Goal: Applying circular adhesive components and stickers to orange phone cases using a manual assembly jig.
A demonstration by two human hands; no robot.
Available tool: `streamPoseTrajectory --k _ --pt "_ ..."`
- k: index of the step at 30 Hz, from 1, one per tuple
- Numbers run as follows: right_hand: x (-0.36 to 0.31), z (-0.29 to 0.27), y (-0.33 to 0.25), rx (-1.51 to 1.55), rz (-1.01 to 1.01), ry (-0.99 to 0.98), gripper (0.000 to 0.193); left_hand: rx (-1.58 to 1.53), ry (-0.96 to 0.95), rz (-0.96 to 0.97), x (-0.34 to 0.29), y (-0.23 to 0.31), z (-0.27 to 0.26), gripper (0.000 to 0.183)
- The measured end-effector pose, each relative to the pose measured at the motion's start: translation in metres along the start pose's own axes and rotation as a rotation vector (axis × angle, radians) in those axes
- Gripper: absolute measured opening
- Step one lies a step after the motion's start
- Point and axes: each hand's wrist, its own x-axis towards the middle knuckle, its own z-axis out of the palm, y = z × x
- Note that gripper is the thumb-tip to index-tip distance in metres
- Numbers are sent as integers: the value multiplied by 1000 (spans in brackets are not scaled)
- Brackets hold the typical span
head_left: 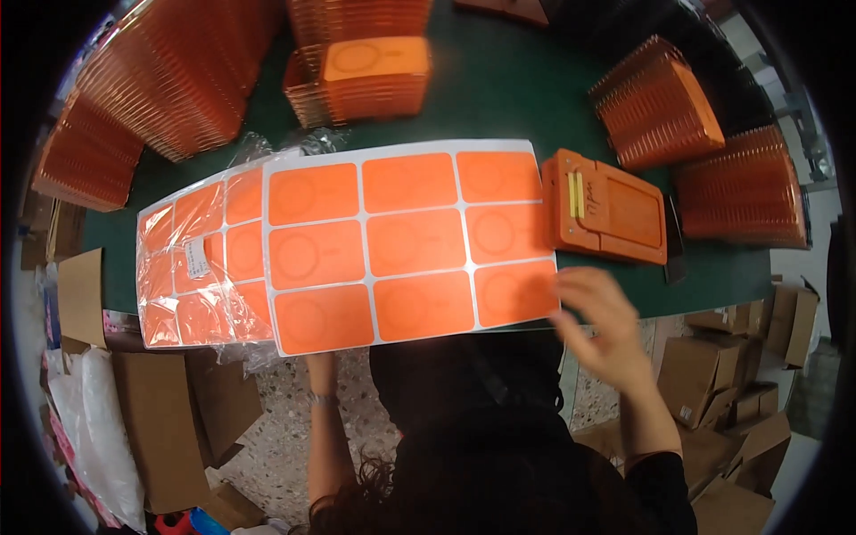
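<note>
A large white-backed sheet of orange rounded-rectangle stickers (419, 241) lies tilted over the table's near edge. Faint rings and short bars mark several of the stickers. My left hand (321, 364) reaches up under its near left corner; the sheet hides the fingers. At the sheet's lower right corner is my right hand (608, 330), thumb and fingers apart, fingertips at or very near the edge. Left of the sheet, partly under it, sits a clear plastic bag of similar sticker sheets (183, 267) with a small white label.
An orange tray-like fixture (615, 205) with yellow strips and handwriting lies right of the sheet on the green table (508, 80). Stacks of orange cases (379, 80) stand at the back, more stacks (655, 107) at right. Cardboard boxes (700, 374) fill the floor at right.
</note>
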Motion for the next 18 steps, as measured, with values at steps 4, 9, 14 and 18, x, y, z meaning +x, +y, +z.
streamPoseTrajectory --k 4,9,14,18 --pt "-10 44 7 -36 83 -29 31 209 -889 97 -127 198 66 24" --pt "4 67 14 -235 105 17 40 286 -827 769 -124 291 128 34" --pt "16 78 16 -251 70 124 21 725 -602 1251 -76 305 195 42" --pt "19 80 18 -252 108 141 17 639 -624 1096 -70 293 206 41"
